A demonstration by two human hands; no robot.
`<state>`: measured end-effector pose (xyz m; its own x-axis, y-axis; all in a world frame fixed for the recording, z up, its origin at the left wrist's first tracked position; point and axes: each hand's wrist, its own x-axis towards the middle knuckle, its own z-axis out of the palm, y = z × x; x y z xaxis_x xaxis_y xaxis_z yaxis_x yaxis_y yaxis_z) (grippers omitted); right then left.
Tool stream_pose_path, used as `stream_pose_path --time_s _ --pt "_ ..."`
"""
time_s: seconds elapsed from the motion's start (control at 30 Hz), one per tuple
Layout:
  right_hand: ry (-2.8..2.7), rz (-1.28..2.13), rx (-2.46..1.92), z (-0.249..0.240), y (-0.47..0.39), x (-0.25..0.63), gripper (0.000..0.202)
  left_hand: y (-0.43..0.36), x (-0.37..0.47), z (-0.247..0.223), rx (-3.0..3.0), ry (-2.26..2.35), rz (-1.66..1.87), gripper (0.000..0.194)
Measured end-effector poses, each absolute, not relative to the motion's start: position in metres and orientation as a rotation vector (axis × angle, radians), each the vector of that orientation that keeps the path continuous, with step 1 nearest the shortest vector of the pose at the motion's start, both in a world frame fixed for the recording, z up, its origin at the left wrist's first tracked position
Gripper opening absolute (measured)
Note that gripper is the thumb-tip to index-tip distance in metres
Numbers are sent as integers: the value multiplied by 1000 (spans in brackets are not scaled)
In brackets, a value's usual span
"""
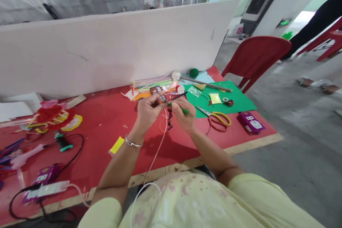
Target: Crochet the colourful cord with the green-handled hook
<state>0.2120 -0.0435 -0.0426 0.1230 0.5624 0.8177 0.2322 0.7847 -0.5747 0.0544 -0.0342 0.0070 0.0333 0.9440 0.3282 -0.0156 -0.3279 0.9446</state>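
Note:
My left hand (149, 111), with a bracelet at the wrist, is closed in a pinch on a small dark-and-orange piece (159, 103), partly covered by the fingers. My right hand (184, 114) is closed around a slim green-handled tool (185, 110); its tip meets the piece between both hands. A thin black strip (179, 96) sticks out there towards the right. Below the fingers hangs a dark knotted strand (170, 119). A phone (158, 91) with a lit screen lies just behind my left hand. A pale cable (159, 146) runs down towards my lap.
Scissors (215, 118) and a purple box (250, 123) lie to the right, near a green sheet (240, 104). Pipe cleaners (152, 82) and a wooden stick (207, 84) are at the back by a white board (107, 50). Glue gun (28, 156) and cables lie left.

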Motion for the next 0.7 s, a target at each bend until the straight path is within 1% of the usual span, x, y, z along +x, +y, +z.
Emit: stream_pose_path --time_s 0.07,0.1,0.17,0.2,0.27,0.37,0.43,0.57,0.7 --pt "-1436 153 -700 -45 -43 208 15 -36 63 5 1426 1021 1488 24" --pt "-1407 79 -696 -47 -43 204 15 -37 68 4 1348 990 1510 23" --pt "-1342 -1 -686 -51 -42 198 18 -37 75 6 1140 873 1508 30" --pt "-1315 14 -683 -51 -42 196 20 -37 75 8 1058 820 1481 35" --pt "-1286 170 -674 -51 -40 195 24 -35 70 13 993 775 1394 40" --pt "-1302 530 -636 -48 -36 206 31 -30 51 19 1078 823 1224 41" --pt "-1347 630 -612 -44 -34 216 30 -28 38 22 1168 846 1102 40" --pt "-1524 510 -590 -37 -34 234 18 -26 26 25 1213 830 994 38" --pt "-1647 404 -529 -30 -35 244 18 -29 26 30 1225 802 940 37"
